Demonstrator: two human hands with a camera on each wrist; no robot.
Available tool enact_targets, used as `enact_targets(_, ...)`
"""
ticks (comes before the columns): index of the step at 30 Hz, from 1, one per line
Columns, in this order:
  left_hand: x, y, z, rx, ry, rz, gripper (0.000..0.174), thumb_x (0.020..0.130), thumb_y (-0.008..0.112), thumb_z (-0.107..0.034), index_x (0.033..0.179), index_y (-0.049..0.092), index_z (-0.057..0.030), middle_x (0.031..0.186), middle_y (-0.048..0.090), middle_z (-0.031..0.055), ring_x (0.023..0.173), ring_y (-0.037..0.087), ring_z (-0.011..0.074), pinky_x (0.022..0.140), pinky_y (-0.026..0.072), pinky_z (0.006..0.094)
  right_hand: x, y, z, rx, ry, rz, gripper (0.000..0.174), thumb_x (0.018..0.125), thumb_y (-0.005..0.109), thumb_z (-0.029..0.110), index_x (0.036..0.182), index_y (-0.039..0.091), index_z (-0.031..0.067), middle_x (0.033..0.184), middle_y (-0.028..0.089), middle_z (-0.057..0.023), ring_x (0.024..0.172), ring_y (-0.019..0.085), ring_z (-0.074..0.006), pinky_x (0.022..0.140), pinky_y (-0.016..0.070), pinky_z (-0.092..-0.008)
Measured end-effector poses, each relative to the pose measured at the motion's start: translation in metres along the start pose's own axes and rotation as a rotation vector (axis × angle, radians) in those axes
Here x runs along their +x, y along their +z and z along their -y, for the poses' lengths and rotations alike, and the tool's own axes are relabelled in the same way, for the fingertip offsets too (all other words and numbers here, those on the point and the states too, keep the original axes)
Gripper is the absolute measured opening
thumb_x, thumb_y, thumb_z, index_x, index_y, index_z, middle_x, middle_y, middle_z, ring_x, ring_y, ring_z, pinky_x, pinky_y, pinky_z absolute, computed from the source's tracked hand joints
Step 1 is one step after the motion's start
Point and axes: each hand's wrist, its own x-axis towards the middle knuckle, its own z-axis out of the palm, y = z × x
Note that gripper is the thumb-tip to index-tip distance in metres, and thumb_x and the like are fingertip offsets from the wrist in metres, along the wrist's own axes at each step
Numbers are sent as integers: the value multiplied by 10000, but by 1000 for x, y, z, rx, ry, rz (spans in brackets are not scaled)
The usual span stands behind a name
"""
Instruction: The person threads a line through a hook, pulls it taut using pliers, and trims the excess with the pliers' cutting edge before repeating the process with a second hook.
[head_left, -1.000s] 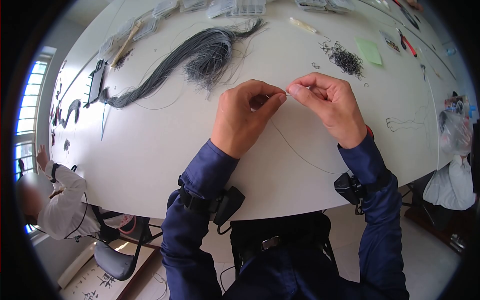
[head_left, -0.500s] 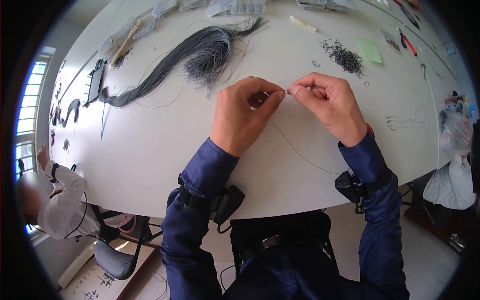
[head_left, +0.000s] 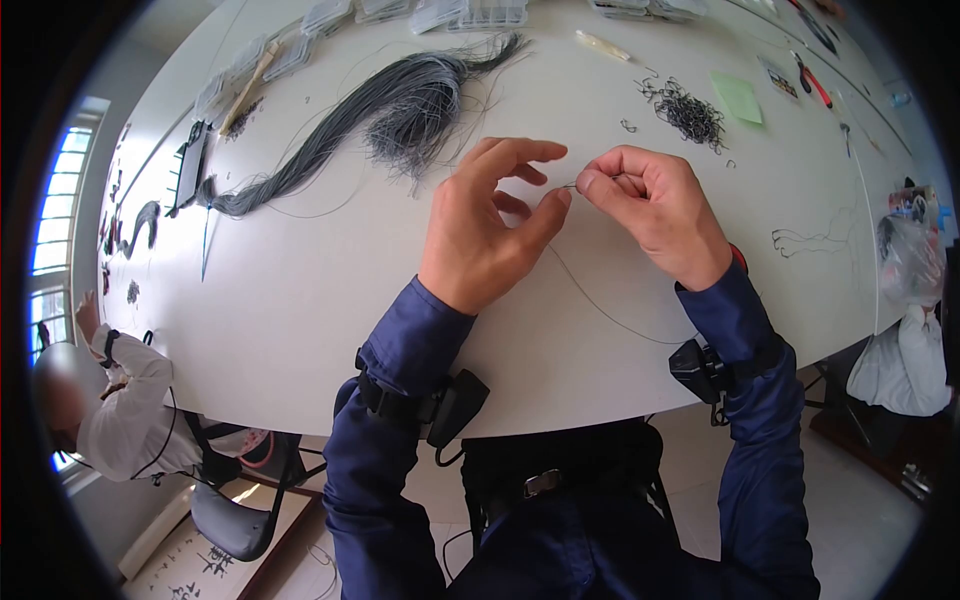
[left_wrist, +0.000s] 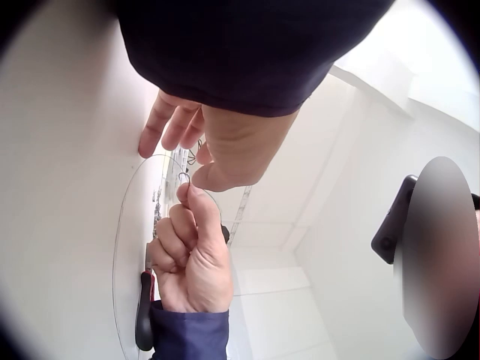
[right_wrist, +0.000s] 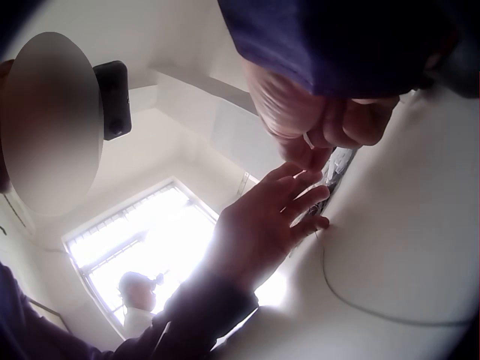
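Note:
In the head view the right hand (head_left: 658,212) pinches a small dark hook (head_left: 570,186) between thumb and forefinger. The left hand (head_left: 490,225) has its fingers spread apart, the thumb tip close by the hook; whether it touches is unclear. A thin line (head_left: 600,309) hangs below the hands and curves toward the right wrist. The left wrist view shows the curved hook (left_wrist: 184,177) standing up from the pinching right fingertips, with the left hand (left_wrist: 225,146) over it. From the right wrist, the left hand (right_wrist: 259,229) appears with fingers extended beside the right hand (right_wrist: 322,120).
A grey strand bundle (head_left: 340,125) lies beyond the left hand. Farther right are a pile of dark hooks (head_left: 690,115), green paper (head_left: 738,99) and red-handled pliers (head_left: 815,83). Clear boxes (head_left: 490,14) line the far side. A person in white (head_left: 130,405) sits at left.
The left forefinger has lifted away from the thumb and the left fingers have spread. The right hand keeps its pinch in nearly the same place.

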Motion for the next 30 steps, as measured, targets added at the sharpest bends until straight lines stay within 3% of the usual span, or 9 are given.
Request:
enact_targets(3, 1, 4, -4, -63, 50, -77, 181, 837, 721, -86, 992, 713, 8, 923, 679, 109, 848, 685, 194, 761, 549, 298, -1, 0, 1, 0, -5, 9, 219, 943, 658, 193, 919, 673, -25, 572, 486, 70, 529, 370, -12, 479, 307, -222)
enact_targets(5, 1, 1, -1, -42, 54, -7, 167, 843, 714, -75, 982, 707, 18, 918, 681, 114, 854, 685, 202, 774, 546, 304, -1, 0, 1, 8, -11, 16, 215, 942, 657, 189, 922, 673, -24, 570, 488, 68, 527, 369, -12, 478, 307, -221)
enact_targets(8, 1, -3, 3, -28, -11, 112, 167, 920, 686, -83, 1035, 683, 38, 977, 697, 82, 912, 663, 141, 863, 522, 300, -1, 1, 0, 20, -10, 27, 208, 941, 656, 184, 925, 674, -23, 567, 487, 68, 523, 366, -12, 476, 306, -222)
enact_targets(14, 0, -3, 1, 27, -53, 99, 140, 911, 706, -80, 978, 682, 41, 886, 709, 56, 839, 668, 115, 835, 529, 276, -1, -1, 3, -5, 4, 36, 206, 938, 654, 182, 928, 675, -23, 564, 485, 68, 523, 367, -11, 476, 307, -220)
enact_targets(17, 0, -1, 4, -8, -20, 49, 134, 861, 726, -78, 928, 689, 32, 851, 712, 110, 786, 694, 182, 751, 544, 299, 0, 0, 1, -3, -17, 22, 209, 939, 653, 184, 925, 674, -24, 565, 484, 68, 525, 368, -11, 478, 313, -221)
enact_targets(27, 0, -1, 6, -6, 36, 52, 134, 865, 710, -87, 935, 689, 26, 865, 713, 121, 793, 706, 220, 755, 551, 309, 0, 2, 0, 57, 2, 34, 208, 974, 631, 180, 952, 661, -25, 647, 520, 71, 585, 388, 1, 511, 327, -201)
enact_targets(30, 1, -5, 4, 44, 0, 105, 141, 903, 706, -69, 979, 677, 46, 914, 727, 85, 876, 698, 150, 867, 544, 296, -1, 3, 1, 72, 21, 50, 218, 975, 634, 189, 954, 662, -26, 663, 525, 76, 592, 380, 5, 516, 313, -192)
